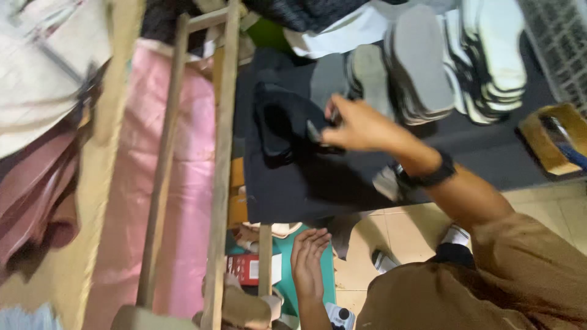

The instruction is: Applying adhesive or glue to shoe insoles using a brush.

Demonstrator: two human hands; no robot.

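My right hand, with a black watch on its wrist, reaches forward over a dark work mat. Its fingers pinch the edge of a black curved shoe piece that lies on the mat. What exactly sits between the fingertips is blurred. My left hand is low and near me, fingers apart and holding nothing, resting by a teal surface and a wooden post.
Stacks of grey insoles and white-and-black insoles lean at the back right. A wooden frame and pink fabric run along the left. A small wooden box sits at the right, a red carton below.
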